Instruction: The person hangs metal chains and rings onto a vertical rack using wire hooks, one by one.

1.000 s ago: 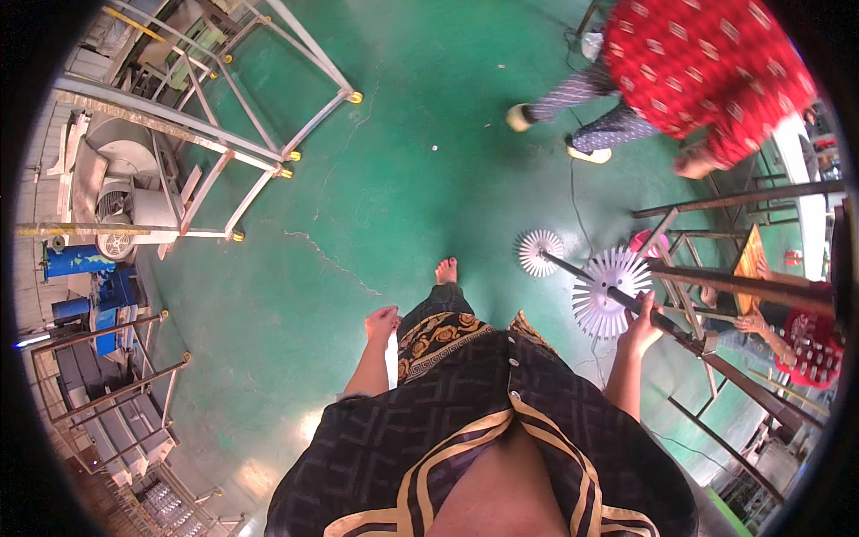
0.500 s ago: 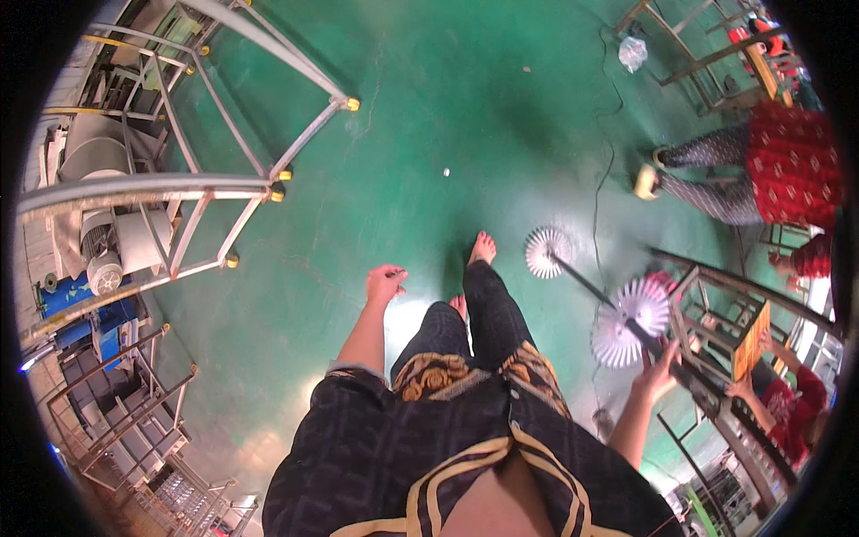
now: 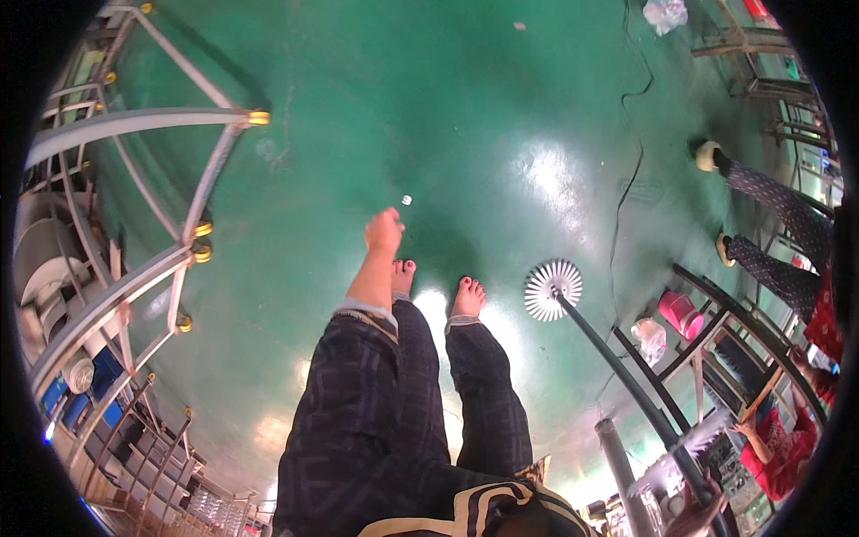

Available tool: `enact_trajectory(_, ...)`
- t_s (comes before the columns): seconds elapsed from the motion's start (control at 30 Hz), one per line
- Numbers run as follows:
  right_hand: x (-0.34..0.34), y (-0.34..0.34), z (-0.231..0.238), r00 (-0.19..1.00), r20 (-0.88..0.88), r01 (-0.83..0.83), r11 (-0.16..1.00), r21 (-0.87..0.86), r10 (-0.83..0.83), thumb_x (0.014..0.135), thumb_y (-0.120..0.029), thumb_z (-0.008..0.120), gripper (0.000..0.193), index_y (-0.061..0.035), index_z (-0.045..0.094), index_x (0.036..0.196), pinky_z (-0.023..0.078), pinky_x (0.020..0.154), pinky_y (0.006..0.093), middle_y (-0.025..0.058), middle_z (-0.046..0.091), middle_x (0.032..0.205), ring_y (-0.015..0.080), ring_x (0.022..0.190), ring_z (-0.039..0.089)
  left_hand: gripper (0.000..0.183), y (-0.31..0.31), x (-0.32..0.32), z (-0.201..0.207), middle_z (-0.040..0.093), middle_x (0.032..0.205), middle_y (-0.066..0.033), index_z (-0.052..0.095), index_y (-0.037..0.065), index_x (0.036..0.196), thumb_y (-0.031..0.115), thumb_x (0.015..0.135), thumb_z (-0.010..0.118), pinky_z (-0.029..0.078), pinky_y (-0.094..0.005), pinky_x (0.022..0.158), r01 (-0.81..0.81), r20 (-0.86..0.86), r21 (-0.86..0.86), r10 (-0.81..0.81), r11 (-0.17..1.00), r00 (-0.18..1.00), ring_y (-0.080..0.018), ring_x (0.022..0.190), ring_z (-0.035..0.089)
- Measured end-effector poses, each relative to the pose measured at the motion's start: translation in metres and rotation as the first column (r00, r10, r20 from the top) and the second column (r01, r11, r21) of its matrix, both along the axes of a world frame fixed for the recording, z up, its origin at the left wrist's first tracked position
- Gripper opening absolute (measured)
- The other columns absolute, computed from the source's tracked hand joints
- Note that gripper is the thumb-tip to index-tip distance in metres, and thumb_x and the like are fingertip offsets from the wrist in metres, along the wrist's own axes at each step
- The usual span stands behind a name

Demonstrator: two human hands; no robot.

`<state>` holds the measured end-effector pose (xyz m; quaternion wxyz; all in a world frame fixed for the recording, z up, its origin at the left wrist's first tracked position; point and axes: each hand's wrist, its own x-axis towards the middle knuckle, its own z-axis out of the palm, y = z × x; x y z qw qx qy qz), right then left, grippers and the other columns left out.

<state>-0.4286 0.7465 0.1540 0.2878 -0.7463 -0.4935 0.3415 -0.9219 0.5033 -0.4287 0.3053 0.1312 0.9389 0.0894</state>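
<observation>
My left hand (image 3: 385, 231) is out in front over the green floor, its fingers curled together. Whatever may be in it is hidden. At the lower right, my right hand (image 3: 700, 508) is wrapped round a long dark pole (image 3: 617, 367), though it is dim and blurred there. The pole leans away from me. Its far end carries a round white disc with radial slots (image 3: 553, 290), near the floor. A second pale slotted disc (image 3: 684, 455) sits higher on the pole, close to my right hand, smeared by motion.
Metal frames on yellow-wheeled casters (image 3: 201, 240) line the left. A dark cable (image 3: 624, 179) trails across the floor on the right. A pink bucket (image 3: 682, 313) stands by dark racks. Two people work at the right edge. A small white piece (image 3: 406, 200) lies ahead.
My view has shifted, and the frames at left sit nearer the edge. The right hand and the upper disc have moved down toward the lower right. My left hand has moved forward.
</observation>
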Motion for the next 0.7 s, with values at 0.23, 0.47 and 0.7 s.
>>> enact_trajectory(0.23, -0.028, -0.004, 0.004, 0.941, 0.269, 0.172, 0.975, 0.143, -0.205, 0.088, -0.024, 0.046, 0.015, -0.0111, 0.053, 0.091, 0.037, 0.094, 0.0524, 0.0110, 0.055, 0.093, 0.0291, 0.101, 0.050, 0.024, 0.029, -0.034, -0.102, 0.061, 0.093, -0.0079, 0.054, 0.016, 0.098, 0.017, 0.077, 0.063, 0.048, -0.0448, 0.070, 0.294, -0.014, -0.003, -0.294, 0.956, 0.956, -0.0315, 0.083, 0.061)
enact_trajectory(0.47, 0.031, -0.004, 0.037, 0.978, -0.154, -0.164, 0.972, -0.171, 0.138, 0.089, -0.035, 0.047, 0.035, -0.0161, 0.044, 0.119, 0.032, 0.092, 0.0637, 0.0105, 0.042, 0.124, 0.0335, 0.124, 0.032, 0.019, 0.026, -0.040, -0.120, 0.060, 0.089, -0.0090, 0.052, 0.010, 0.087, 0.014, 0.074, 0.066, 0.047, -0.0459, 0.066, 0.355, 0.014, 0.125, -0.360, 0.926, 0.933, -0.0338, 0.081, 0.059)
enact_trajectory(0.7, -0.031, -0.015, -0.024, 0.933, -0.346, 0.217, 0.923, 0.317, -0.100, 0.095, -0.020, 0.037, 0.023, -0.0073, 0.048, 0.079, 0.026, 0.106, 0.0470, 0.0019, 0.048, 0.073, 0.0170, 0.078, 0.052, 0.012, 0.047, 0.011, -0.015, 0.062, 0.064, -0.0114, 0.058, 0.001, 0.073, 0.004, 0.067, 0.069, 0.048, -0.0316, 0.049, -0.073, 0.409, 0.419, -0.117, 0.905, 0.905, -0.0202, 0.054, 0.061)
